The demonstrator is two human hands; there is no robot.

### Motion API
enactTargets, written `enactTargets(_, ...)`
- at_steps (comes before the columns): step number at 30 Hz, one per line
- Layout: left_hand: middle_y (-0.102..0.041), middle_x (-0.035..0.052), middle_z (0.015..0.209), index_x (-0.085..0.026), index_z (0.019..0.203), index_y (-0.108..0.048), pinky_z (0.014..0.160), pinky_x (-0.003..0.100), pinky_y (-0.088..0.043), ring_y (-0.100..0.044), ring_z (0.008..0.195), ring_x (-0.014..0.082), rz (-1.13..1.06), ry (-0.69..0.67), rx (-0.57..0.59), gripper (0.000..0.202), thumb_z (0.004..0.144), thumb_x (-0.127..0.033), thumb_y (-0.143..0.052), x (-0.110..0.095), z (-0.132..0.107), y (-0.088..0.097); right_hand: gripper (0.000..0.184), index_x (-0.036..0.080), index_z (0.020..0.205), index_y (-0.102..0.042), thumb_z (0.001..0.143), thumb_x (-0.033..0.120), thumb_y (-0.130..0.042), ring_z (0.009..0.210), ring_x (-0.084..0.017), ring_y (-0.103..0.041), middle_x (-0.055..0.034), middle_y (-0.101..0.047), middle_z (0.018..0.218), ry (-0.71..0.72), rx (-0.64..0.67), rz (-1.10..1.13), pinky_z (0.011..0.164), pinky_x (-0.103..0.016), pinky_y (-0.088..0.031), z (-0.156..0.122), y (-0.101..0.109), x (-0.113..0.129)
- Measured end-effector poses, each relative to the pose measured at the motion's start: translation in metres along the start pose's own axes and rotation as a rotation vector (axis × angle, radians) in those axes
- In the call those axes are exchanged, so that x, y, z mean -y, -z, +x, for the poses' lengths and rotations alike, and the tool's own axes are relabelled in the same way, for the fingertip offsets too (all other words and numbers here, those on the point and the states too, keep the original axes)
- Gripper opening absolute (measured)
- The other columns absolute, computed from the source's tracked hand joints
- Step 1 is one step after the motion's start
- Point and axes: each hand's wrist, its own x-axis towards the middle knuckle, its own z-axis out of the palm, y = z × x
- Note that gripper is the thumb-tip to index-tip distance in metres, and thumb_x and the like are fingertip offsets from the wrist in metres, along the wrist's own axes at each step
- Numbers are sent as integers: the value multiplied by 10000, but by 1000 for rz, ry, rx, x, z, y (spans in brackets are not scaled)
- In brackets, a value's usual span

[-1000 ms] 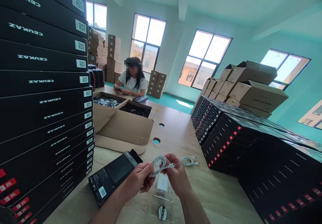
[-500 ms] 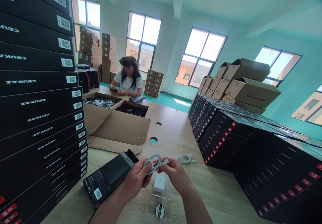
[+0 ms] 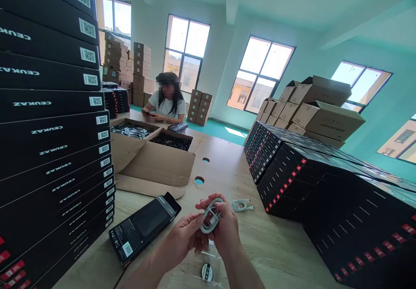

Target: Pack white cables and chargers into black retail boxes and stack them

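Note:
A coiled white cable is held between my two hands above the table. My left hand pinches the coil's left side with thumb and fingers. Closed around its right side is my right hand, its fingertips behind the loop. Below them lies a clear plastic tray with a round black-and-white label; my hands hide most of its upper part. A second coiled white cable rests on the table, right of my right hand. An opened black box lies to the left, its end flap raised.
Tall stacks of black boxes stand at left and right. Beyond are open cardboard cartons with small parts inside, and two round holes in the table. A co-worker sits across; brown cartons are piled behind the right stack.
My hands have shifted slightly right with the cable. The coil has turned more upright, and my right hand has moved from the cable's connector end to around the coil. The white block in the tray is now mostly hidden.

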Motion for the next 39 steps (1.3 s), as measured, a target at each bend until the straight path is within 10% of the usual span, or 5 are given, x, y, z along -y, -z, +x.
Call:
enactTargets(8,-687,52,712,-136,829,-659,451,210,-360,-561,489,102,67,50,-64,586,704,-700,-760,6,0,4,251,239,872,-585,676,337,-707,641,-214,-695,-6,-731,723,-84,-7,-71,460,-235,-431,2,4,-9)
enactTargets(14,-658,24,625,-188,801,-614,439,237,-376,-563,460,147,423,52,-192,637,756,-822,-565,-2,1,6,483,240,661,-538,813,689,-633,375,-116,-486,83,-500,449,73,-43,-118,759,-395,-568,13,10,2)
enactTargets(21,-416,-55,390,-216,388,-519,480,278,-156,-320,406,109,1007,86,-265,394,487,-356,-874,2,-13,33,509,242,610,-462,820,659,-666,281,-64,-303,146,-362,357,182,-145,-39,862,-470,-579,14,53,38)
enactTargets(31,-557,-32,608,-227,722,-507,520,242,-325,-511,563,156,786,-100,-486,99,693,-237,-601,11,3,10,208,227,742,-650,811,423,-647,946,-278,-735,-61,-790,828,238,-343,-93,980,-456,-502,14,48,30)
enactTargets(39,-703,101,1121,-199,1347,-477,735,344,-585,-704,1002,272,-23,-265,-521,720,686,-325,-733,24,15,0,438,206,1044,-750,911,571,-548,1148,-280,-639,-94,-750,1156,436,-334,-435,942,-366,-479,21,36,-25)
